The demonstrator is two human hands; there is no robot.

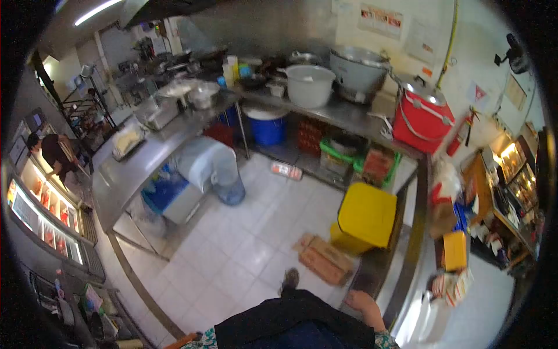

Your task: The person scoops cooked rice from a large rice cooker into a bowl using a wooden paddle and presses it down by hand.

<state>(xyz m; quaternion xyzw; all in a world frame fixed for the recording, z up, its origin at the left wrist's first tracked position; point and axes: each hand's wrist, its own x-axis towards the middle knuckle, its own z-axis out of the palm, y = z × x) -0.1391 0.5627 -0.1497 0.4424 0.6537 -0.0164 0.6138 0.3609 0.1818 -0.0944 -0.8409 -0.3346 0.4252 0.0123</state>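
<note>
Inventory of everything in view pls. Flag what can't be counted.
floor: 1, white tile, centre
steel table: 1, silver, left
steel bowl: 1, silver, on that table
water jugs: apparently 2, translucent blue, by that table
back counter: 1, silver, along rear wall
large pot: 1, pale grey, on back counter
blue tub: 1, blue, under back counter
cooler: 1, red, counter's right end
fire extinguisher: 1, red, right
yellow bin: 1, yellow, right of centre
cardboard: count unclear, brown, floor before bin
co-worker: 1, dark top, far left
smaller clutter: uncountable, mixed, edges
shoe: 1, dark, lower centre
right hand: 1, bare, lower right
left hand: unclear, bottom edge
</note>
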